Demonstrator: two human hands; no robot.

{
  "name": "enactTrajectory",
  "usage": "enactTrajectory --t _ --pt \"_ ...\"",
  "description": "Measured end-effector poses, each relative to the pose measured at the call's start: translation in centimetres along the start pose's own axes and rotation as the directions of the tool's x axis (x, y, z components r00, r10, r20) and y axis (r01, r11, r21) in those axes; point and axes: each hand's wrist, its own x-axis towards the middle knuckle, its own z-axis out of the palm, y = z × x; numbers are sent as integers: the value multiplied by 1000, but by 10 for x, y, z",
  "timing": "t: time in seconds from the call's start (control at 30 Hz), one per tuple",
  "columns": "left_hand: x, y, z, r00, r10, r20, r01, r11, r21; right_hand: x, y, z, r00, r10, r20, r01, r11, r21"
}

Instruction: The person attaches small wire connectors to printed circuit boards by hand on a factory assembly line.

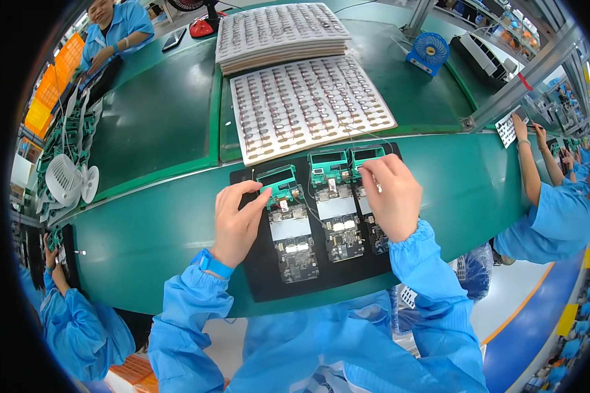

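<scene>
Evidently, in the head view, three circuit boards with green frames (326,167) at their far ends lie side by side on a black mat (261,278), which rests on the green worktop (144,245). The left hand (236,219) is at the left board (291,229), thumb and forefinger bent around the left edge of its frame; whether they grip it, I cannot tell. The right hand (396,200) is over the right board, partly hiding it, with thumb and forefinger drawn close together; anything pinched there is too small to make out. The middle board (337,208) lies between the hands. Thin wires run around the boards. Just beyond the mat, a white sheet (308,108) carries rows of small parts, with a stack of similar sheets (278,33) behind it. A blue fan (431,51) stands farther right.
</scene>
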Motion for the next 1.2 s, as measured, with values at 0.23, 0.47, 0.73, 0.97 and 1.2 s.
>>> enactTrajectory --t 0.23,0.47,0.73,0.97,1.2 --pt "0 4 -7 998 38 44 -41 997 71 2 2 22 986 -148 71 162 948 -273" --pt "1 1 -13 993 71 90 -78 994 79 13 24 27 999 45 3 -45 997 62" --pt "13 -12 -27 967 190 169 -200 979 43 9 -7 7 997 61 38 -71 916 395" --pt "17 -13 -28 959 251 129 -260 964 58 13 -32 50 957 -274 92 274 962 21" --pt "19 -21 -28 940 316 126 -325 944 59 13 -58 57 893 -307 330 427 812 -398"
